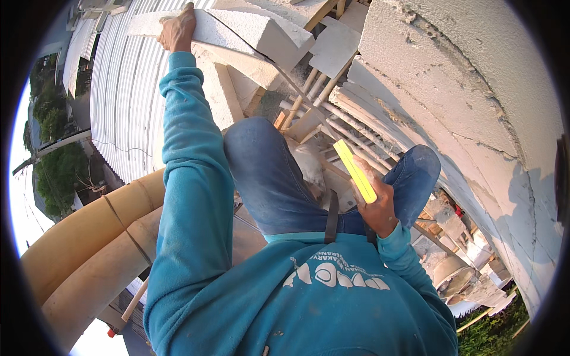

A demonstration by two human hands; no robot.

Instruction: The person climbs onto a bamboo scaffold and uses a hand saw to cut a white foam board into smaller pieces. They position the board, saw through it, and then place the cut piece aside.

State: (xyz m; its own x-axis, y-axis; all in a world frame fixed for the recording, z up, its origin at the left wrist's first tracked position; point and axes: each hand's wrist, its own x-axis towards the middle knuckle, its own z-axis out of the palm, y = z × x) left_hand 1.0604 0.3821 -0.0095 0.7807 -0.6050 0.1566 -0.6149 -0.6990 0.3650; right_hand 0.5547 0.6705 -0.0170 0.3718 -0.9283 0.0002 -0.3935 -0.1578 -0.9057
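Observation:
A pale aerated concrete block (231,29) lies at the top of the view. My left hand (178,29) grips its upper left part, arm stretched far forward. My right hand (377,199), close to my lap, is closed round the bright yellow handle of a handsaw (355,172). From the handle the long, thin blade slants up and left to the block. There a dark line crosses the block's face, to the right of my left hand. More pale blocks (222,89) sit beneath the one I hold.
A rough block wall (463,77) with mortar joints rises on the right. Bamboo poles (350,127) cross below, past my bent knees. Thick bamboo poles (101,237) bound with a strap run along the left, beyond them a corrugated roof (127,89). Rubble and a bucket (451,273) show lower right.

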